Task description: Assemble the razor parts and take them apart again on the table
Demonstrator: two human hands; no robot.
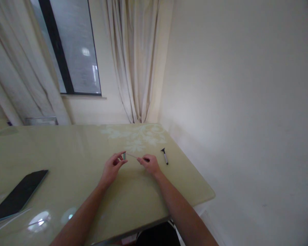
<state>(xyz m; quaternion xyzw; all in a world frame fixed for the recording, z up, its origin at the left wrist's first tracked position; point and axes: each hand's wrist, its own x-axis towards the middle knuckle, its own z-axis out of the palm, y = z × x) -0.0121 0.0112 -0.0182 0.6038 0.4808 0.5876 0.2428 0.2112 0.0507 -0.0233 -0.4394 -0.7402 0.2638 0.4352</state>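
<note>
Between the thumb and fingertips of my left hand (113, 166) is a small flat rectangular piece (124, 156) with dark and greenish edges, held upright; its exact kind is too small to make out. My right hand (149, 164) is closed around a thin rod-like tool (131, 155), whose dark handle end shows between the fingers. The rod's tip points left and reaches close to the top of the small piece; I cannot tell if they touch. To the right of my right hand, a razor (165, 157) with a grey and black handle lies on the table.
A pale, glossy table (74, 153) fills the lower view, its right edge near a white wall (236, 112). A dark flat tablet-like device (19, 196) lies at left beside a white cable (10, 220). Behind are curtains (135, 61) and a window (74, 44). A black seat (157, 235) shows below the front edge.
</note>
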